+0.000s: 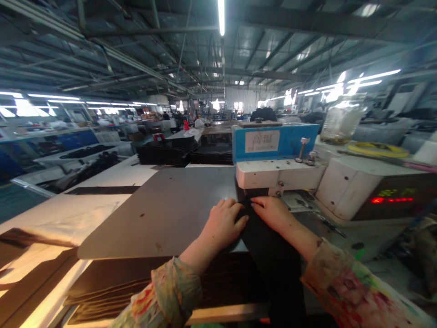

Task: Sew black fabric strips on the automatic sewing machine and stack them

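A long strip of black fabric (269, 255) runs up from below the table edge to the blue and white machine head (273, 171). My left hand (227, 222) lies at the strip's left edge, its fingers curled together and its thumb over the cloth. On the other side my right hand (273, 213) pinches the strip just in front of the machine, with the fingertips pointing left. Both hands are close together, the strip between them. The strip's far end is hidden under the machine head.
A smooth grey metal plate (164, 209) extends to the left of the machine. Stacked dark fabric pieces (167, 152) lie behind it, and more folded fabric (112, 291) sits below its front edge. At right are a control box (375, 189) with lit digits, a yellow ring (377, 149) and a clear jar (341, 120).
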`<state>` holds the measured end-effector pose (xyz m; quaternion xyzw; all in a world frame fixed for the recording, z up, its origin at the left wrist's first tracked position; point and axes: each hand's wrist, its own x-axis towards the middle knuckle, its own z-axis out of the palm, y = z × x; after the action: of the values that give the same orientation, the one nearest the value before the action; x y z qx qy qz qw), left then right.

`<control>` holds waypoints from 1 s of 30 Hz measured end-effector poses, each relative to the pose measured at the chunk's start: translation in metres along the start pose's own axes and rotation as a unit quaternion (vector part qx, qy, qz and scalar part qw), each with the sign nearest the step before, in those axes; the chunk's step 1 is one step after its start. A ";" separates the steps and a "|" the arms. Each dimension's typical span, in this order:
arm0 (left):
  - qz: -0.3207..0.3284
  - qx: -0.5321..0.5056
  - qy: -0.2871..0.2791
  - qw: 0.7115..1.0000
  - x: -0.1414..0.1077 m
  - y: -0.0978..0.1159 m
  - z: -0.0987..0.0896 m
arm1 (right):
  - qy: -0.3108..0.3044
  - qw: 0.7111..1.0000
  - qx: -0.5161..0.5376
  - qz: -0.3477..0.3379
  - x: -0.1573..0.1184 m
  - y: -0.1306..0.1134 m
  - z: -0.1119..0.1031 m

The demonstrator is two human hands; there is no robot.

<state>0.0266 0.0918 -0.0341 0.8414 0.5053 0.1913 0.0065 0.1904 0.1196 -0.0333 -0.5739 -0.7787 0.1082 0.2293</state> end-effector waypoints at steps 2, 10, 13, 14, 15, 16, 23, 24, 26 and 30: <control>0.004 0.003 0.002 1.000 -0.001 0.001 -0.001 | 0.006 1.000 -0.001 -0.003 0.000 0.000 0.001; -0.001 0.009 0.000 1.000 -0.001 0.003 -0.002 | 0.010 1.000 -0.021 -0.013 0.001 0.000 0.003; 0.006 0.006 -0.004 1.000 -0.001 0.004 -0.002 | 0.015 0.999 -0.035 -0.007 0.001 -0.003 0.002; 0.012 0.004 -0.006 1.000 -0.001 0.004 -0.002 | 0.017 0.999 -0.040 -0.006 0.001 -0.004 0.001; 0.018 0.002 -0.007 1.000 -0.001 0.004 -0.002 | 0.018 0.999 -0.045 -0.005 0.001 -0.004 0.001; 0.024 0.002 -0.008 1.000 -0.001 0.004 -0.002 | 0.019 0.999 -0.050 -0.005 0.002 -0.004 0.001; 0.046 0.007 -0.002 0.999 -0.002 0.003 -0.002 | 0.017 0.998 -0.054 -0.009 0.003 -0.003 0.001; 0.049 0.007 0.000 0.999 -0.002 0.003 -0.002 | 0.018 0.998 -0.054 -0.010 0.003 -0.003 0.001; 0.054 0.007 0.000 0.999 -0.002 0.003 -0.002 | 0.021 0.998 -0.059 -0.014 0.003 -0.003 0.001; 0.053 0.002 -0.003 0.999 -0.002 0.002 -0.002 | 0.024 0.997 -0.074 -0.022 0.002 -0.003 0.002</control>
<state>0.0272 0.0887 -0.0329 0.8678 0.4603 0.1874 -0.0041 0.1865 0.1208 -0.0338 -0.5746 -0.7913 0.0311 0.2067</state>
